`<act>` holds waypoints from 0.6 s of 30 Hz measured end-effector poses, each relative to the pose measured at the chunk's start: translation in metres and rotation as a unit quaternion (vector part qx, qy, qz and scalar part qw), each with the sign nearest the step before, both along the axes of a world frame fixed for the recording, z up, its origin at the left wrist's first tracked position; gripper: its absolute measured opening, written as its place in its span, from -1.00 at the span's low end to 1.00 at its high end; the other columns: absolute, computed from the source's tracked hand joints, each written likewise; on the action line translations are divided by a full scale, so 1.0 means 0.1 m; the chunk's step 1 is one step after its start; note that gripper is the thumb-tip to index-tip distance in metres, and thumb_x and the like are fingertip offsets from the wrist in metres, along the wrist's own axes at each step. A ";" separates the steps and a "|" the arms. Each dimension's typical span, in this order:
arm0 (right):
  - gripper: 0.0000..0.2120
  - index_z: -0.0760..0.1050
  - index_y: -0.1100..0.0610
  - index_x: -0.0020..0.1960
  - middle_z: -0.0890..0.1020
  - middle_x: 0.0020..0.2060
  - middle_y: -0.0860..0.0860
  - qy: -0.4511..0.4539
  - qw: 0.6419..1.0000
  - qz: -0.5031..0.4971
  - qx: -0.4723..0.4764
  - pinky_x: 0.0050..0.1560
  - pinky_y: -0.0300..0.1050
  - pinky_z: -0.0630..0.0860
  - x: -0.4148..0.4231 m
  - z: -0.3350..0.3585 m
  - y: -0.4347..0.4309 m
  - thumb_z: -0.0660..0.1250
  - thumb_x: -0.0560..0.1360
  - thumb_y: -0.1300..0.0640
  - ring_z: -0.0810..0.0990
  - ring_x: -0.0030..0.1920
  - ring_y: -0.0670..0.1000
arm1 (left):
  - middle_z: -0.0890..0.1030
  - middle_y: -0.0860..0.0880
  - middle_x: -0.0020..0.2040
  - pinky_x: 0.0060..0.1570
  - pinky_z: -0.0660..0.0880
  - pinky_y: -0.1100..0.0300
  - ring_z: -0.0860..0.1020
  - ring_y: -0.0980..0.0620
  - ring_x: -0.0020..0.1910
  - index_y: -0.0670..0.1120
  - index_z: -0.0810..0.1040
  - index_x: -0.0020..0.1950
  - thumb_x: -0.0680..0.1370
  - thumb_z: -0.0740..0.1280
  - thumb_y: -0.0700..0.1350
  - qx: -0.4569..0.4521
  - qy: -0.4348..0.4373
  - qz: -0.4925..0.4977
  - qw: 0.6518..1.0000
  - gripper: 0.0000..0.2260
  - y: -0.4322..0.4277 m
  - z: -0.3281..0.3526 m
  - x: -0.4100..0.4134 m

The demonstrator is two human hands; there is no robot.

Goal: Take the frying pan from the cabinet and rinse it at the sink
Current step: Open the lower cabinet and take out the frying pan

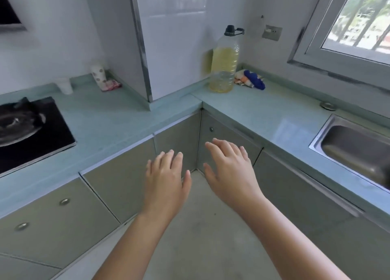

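Observation:
I look down into the inner corner of an L-shaped kitchen counter. My left hand and my right hand are stretched out side by side, palms down, fingers apart, holding nothing. They hover in front of the grey cabinet doors under the counter, all of which are shut. The right hand is just before the corner door with a small round knob. No frying pan is in view. A steel sink is set into the counter at the right edge.
A black gas hob lies on the left counter. A big bottle of yellow oil and a bunched cloth stand in the back corner. A white cup and a patterned container sit near the wall. The floor is grey concrete.

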State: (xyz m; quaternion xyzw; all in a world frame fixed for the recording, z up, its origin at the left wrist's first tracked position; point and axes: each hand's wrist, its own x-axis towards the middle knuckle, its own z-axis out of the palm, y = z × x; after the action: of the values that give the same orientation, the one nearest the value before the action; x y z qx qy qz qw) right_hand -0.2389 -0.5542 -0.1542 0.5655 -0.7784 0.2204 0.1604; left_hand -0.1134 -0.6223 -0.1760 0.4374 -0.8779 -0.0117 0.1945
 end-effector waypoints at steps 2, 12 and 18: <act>-0.62 0.59 0.17 0.08 0.66 0.05 0.10 0.003 1.000 0.018 0.008 0.04 0.25 0.52 0.04 -0.06 -0.25 0.34 0.30 0.07 0.64 0.06 0.14 | 0.67 -0.19 0.04 -0.01 0.53 -0.24 0.63 -0.22 0.04 -0.20 0.63 0.07 0.35 0.35 -0.05 0.017 0.002 0.012 1.000 -0.63 -0.17 -0.06 0.07; -0.62 0.61 0.17 0.02 0.68 -0.01 0.09 0.002 0.996 0.086 0.026 -0.04 0.21 0.56 -0.24 -0.32 -1.54 0.37 0.23 0.09 0.67 0.00 0.13 | 0.68 -0.17 0.01 -0.04 0.57 -0.17 0.65 -0.18 0.00 -0.20 0.63 0.07 0.35 0.34 -0.04 0.038 -0.015 0.078 0.996 -0.63 -1.12 -0.30 -0.14; -0.63 0.61 0.15 0.01 0.69 -0.01 0.08 -0.007 0.989 0.141 0.048 -0.04 0.16 0.57 -0.74 -0.44 -2.49 0.24 0.28 0.04 0.67 -0.01 0.11 | 0.67 -0.15 0.02 -0.04 0.57 -0.08 0.65 -0.16 0.00 -0.21 0.62 0.09 0.41 0.13 0.01 0.052 -0.016 0.105 0.993 -0.55 -1.88 -0.39 -0.65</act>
State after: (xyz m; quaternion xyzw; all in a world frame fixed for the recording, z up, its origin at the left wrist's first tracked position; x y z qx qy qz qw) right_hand -0.3134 -0.8036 -0.1978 0.6749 -0.7018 0.2074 0.0949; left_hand -0.1781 -0.8102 -0.2147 0.5370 -0.8282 -0.0298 0.1578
